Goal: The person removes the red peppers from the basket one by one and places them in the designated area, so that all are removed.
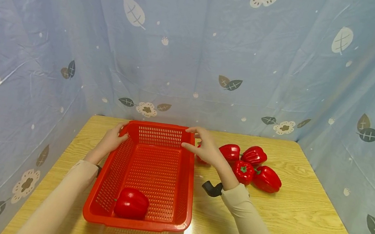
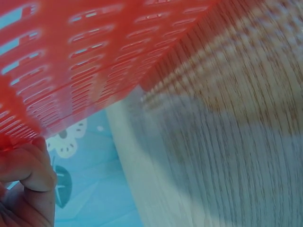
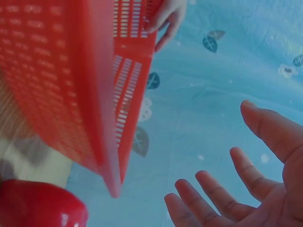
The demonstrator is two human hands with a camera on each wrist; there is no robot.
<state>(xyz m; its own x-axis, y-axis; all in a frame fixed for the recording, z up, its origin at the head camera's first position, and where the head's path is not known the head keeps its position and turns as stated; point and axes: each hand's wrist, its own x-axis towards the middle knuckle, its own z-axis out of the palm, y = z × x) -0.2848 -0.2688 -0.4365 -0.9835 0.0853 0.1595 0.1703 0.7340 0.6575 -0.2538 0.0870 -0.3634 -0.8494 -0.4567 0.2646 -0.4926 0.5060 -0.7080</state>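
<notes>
A red perforated plastic basket (image 1: 154, 168) stands on the wooden table, with one red bell pepper (image 1: 132, 204) lying in its near left part. My left hand (image 1: 110, 139) grips the far part of the basket's left rim; in the left wrist view its curled fingers (image 2: 28, 165) meet the basket's edge. Over the far right corner is my right hand (image 1: 205, 146). The right wrist view shows that hand (image 3: 251, 189) with spread fingers, apart from the rim and holding nothing. A red pepper (image 1: 203, 161) lies partly hidden behind the right hand.
Right of the basket several more red bell peppers (image 1: 267, 179) lie clustered on the table (image 1: 301, 227). Blue patterned cloth (image 1: 188, 54) hangs behind the table and along both sides. A black strap end (image 1: 212, 189) sticks out at the right wrist.
</notes>
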